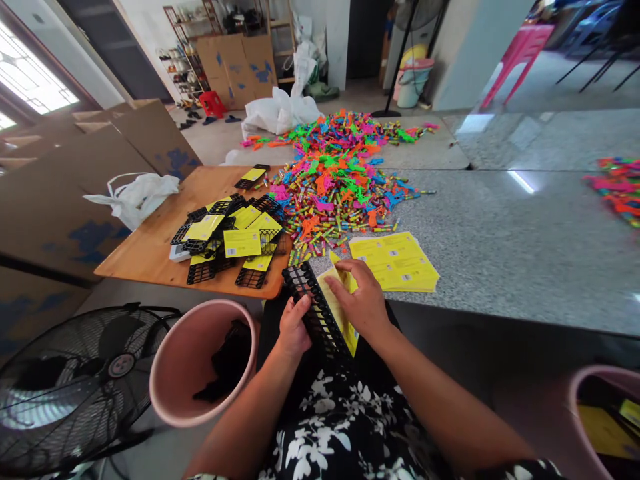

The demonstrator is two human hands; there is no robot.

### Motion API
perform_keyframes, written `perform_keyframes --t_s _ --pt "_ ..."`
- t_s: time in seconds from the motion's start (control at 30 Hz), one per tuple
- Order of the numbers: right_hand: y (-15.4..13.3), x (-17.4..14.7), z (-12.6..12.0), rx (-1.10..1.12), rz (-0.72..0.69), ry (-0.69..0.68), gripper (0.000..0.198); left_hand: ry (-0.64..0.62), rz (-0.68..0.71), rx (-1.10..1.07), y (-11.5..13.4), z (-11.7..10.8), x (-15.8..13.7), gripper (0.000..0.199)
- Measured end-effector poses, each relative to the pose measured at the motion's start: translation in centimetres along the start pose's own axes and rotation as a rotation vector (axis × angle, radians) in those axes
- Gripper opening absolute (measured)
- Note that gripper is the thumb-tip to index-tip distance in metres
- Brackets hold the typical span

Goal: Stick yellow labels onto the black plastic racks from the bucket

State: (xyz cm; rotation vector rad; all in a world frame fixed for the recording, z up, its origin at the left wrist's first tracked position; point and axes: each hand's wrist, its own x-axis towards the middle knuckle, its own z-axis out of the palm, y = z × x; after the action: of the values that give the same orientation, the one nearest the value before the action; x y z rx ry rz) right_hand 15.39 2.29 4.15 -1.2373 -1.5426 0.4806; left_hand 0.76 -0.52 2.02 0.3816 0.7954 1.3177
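My left hand [295, 325] grips a black plastic rack [320, 313] with a row of slots, tilted above my lap. Against the rack's right side, my right hand [364, 299] pinches a folded yellow printed card [336, 303], thumb on its pale inner face. A stack of yellow printed sheets [395, 262] lies on the stone tabletop just beyond my right hand. To the left, a pile of black racks with yellow cards [243, 243] rests on a wooden board [150, 250].
A heap of coloured toy guns and small tubes [340, 180] covers the middle of the table. Below the board stand a pink bin [160, 373] with black pieces inside and a floor fan [75, 380]. Another bin [580, 400] is at lower right. Cardboard boxes [65, 180] flank the left side.
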Motion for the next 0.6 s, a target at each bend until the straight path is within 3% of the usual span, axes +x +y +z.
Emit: perform_keyframes --t_s 0.37,0.6 --pt "-1.1 -0.5 0.1 0.135 0.030 -0.022 0.014 0.008 -0.112 -0.113 1.0 1.0 0.0 0.046" --pt "-0.5 0.2 -0.9 0.169 0.080 -0.017 0.020 0.036 -0.125 -0.113 1.0 0.4 0.2 0.041"
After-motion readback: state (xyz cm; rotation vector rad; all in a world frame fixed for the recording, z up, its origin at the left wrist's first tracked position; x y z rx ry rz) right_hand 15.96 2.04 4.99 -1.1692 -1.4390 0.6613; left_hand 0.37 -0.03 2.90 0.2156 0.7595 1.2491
